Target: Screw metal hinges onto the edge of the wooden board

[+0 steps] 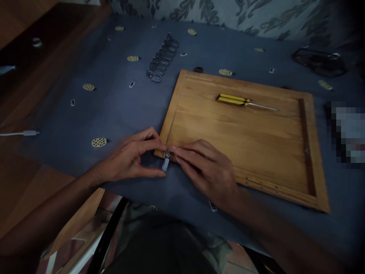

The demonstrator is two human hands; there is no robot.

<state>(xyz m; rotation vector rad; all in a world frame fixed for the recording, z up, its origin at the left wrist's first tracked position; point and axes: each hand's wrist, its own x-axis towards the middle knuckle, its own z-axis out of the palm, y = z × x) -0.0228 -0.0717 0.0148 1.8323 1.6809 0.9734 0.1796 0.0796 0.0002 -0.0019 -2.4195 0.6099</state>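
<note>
My left hand (pixel 128 156) holds a small silver metal piece (pixel 165 164) with a ring at its top, between thumb below and bent forefinger above. The fingers of my right hand (pixel 209 167) are pinched together at the ring end, close to the left forefinger. This piece is over the near left corner of a framed wooden board (pixel 199 125); whether it touches the board I cannot tell. On the board lies a screwdriver (pixel 234 99) with a yellow and black handle, its shaft pointing right.
Several metal rings with clips (pixel 164 57) lie in a row behind the board on the blue pineapple-print cloth (pixel 114 110). Dark-framed glasses (pixel 319 62) rest at the back right. A white cable (pixel 28 133) enters from the left. At the right edge something is blurred out.
</note>
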